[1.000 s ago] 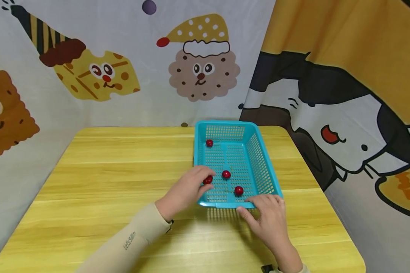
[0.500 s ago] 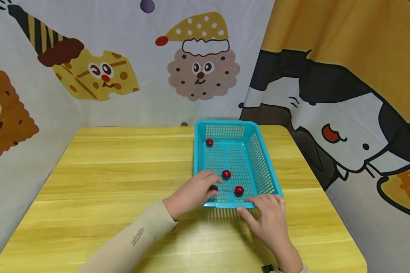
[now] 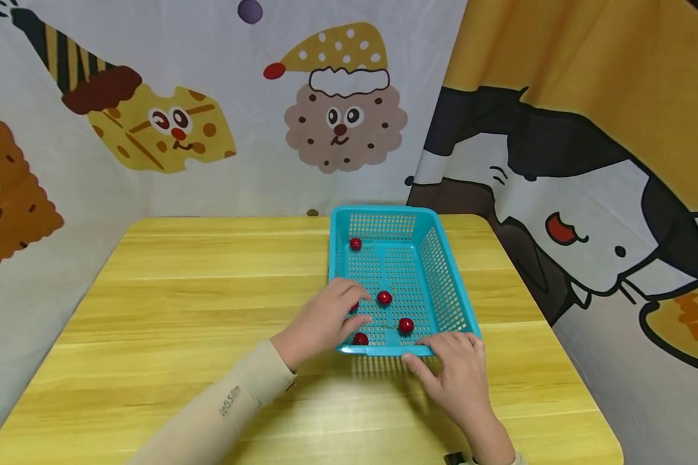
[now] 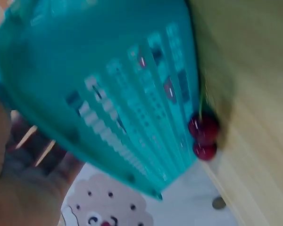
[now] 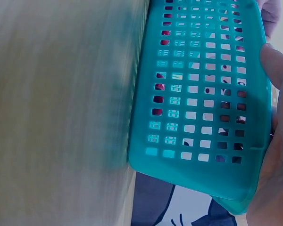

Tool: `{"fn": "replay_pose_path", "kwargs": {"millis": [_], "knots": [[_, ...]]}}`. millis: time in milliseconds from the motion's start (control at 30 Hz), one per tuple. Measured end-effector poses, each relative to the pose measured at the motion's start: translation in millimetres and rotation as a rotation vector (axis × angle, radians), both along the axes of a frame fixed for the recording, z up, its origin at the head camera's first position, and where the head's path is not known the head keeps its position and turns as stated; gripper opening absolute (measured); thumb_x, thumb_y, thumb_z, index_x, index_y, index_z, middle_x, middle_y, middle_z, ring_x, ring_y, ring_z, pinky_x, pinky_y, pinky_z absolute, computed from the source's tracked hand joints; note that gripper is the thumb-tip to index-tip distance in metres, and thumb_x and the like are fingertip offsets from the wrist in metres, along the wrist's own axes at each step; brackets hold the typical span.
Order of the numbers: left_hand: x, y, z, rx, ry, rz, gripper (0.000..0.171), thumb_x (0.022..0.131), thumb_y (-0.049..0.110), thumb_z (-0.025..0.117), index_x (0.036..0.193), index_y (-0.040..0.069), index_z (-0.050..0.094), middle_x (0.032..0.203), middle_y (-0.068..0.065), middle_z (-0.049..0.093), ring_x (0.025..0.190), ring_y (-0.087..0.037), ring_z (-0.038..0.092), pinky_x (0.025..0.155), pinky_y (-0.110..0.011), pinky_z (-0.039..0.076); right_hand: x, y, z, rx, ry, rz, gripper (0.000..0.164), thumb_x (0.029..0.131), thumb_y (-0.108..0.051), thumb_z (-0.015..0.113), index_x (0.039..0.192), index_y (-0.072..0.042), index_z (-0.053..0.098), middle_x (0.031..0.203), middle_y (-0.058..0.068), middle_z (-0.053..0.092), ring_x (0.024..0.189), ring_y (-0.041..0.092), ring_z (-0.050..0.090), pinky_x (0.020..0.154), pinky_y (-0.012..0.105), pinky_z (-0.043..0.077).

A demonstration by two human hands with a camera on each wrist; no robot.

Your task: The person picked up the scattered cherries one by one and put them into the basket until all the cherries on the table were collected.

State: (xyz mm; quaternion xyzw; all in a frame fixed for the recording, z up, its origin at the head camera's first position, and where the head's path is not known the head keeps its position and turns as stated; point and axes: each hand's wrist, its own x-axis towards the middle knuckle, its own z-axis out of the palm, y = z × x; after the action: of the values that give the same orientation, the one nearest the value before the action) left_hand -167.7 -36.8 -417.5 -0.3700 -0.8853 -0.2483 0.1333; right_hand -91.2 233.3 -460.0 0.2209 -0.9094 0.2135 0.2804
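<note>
A blue plastic basket point(image 3: 374, 351) with slotted walls stands on the table. Inside it lie several dark red cherries: one far left point(image 3: 355, 244), one in the middle point(image 3: 384, 298), one near the front point(image 3: 406, 326) and one at the front left corner point(image 3: 360, 338). My left hand point(image 3: 317, 321) reaches over the left rim, thumb and fingers apart. Another cherry point(image 3: 354, 307) shows partly behind its fingers; whether they touch it is unclear. My right hand point(image 3: 456, 371) grips the front rim near the right corner, thumb outside. In the left wrist view, two cherries point(image 4: 204, 132) lie outside, beside the basket wall.
The wooden table point(image 3: 209, 290) extends left and in front of the basket. Behind it hangs a white cloth point(image 3: 209, 58) with cartoon prints, and a yellow patterned curtain point(image 3: 587, 71) hangs at the right.
My left hand dipped to the front left of the basket and rose back a little. A cherry from between its fingers now lies in the front left corner. The right hand stays put.
</note>
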Motion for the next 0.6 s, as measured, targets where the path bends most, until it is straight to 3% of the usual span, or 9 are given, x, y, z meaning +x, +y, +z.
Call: {"fn": "replay_pose_path", "kwargs": {"millis": [100,200,333,400,500,600], "knots": [[-22.7,-13.0,3.2,0.058,0.028,0.115,0.034,0.097,0.028,0.064,0.123,0.005,0.061,0.127,-0.008,0.057,0.121,-0.021,0.044,0.105,-0.040,0.042,0.0,-0.1,-0.4,-0.004,-0.002,0.001,0.038,0.081,-0.052,0.074,0.091,-0.015,0.071,0.089,-0.003,0.070,0.091,0.022,0.057,0.086,0.052,0.033],[-57.0,-29.8,5.6,0.083,-0.020,0.282,0.037,0.100,0.024,0.059,0.131,0.002,0.056,0.135,-0.013,0.052,0.126,-0.027,0.039,0.108,-0.045,0.038,0.5,0.5,-0.2,-0.008,-0.006,-0.005,0.038,0.081,-0.052,0.073,0.091,-0.015,0.071,0.089,-0.003,0.070,0.092,0.021,0.056,0.087,0.052,0.032],[-105.4,-54.5,-1.0,-0.013,-0.125,0.460,0.050,0.100,0.021,0.059,0.143,0.001,0.044,0.145,-0.017,0.041,0.132,-0.033,0.031,0.112,-0.048,0.032,1.2,0.9,-0.4,-0.005,-0.007,-0.005,0.038,0.081,-0.052,0.073,0.090,-0.015,0.071,0.089,-0.004,0.070,0.091,0.021,0.056,0.087,0.052,0.033],[-124.8,-64.1,-6.2,-0.105,-0.156,0.488,0.058,0.099,0.024,0.059,0.147,0.000,0.038,0.149,-0.020,0.034,0.135,-0.035,0.026,0.114,-0.049,0.027,1.1,1.0,-0.3,-0.007,-0.004,-0.001,0.037,0.081,-0.052,0.073,0.090,-0.016,0.071,0.088,-0.004,0.070,0.090,0.021,0.056,0.086,0.051,0.033],[-146.8,-72.3,-14.9,-0.209,-0.170,0.473,0.072,0.096,0.034,0.062,0.151,-0.001,0.031,0.153,-0.023,0.028,0.138,-0.036,0.021,0.117,-0.050,0.019,0.6,0.8,0.2,-0.014,0.004,0.004,0.037,0.081,-0.051,0.074,0.089,-0.016,0.071,0.088,-0.004,0.070,0.090,0.021,0.056,0.085,0.051,0.033],[-160.2,-72.1,-24.8,-0.263,-0.201,0.458,0.080,0.094,0.045,0.063,0.152,0.002,0.030,0.154,-0.023,0.026,0.138,-0.039,0.018,0.117,-0.053,0.015,0.0,0.3,0.3,-0.014,0.010,0.002,0.037,0.081,-0.051,0.073,0.090,-0.015,0.071,0.088,-0.004,0.070,0.089,0.021,0.056,0.085,0.051,0.033]]}}
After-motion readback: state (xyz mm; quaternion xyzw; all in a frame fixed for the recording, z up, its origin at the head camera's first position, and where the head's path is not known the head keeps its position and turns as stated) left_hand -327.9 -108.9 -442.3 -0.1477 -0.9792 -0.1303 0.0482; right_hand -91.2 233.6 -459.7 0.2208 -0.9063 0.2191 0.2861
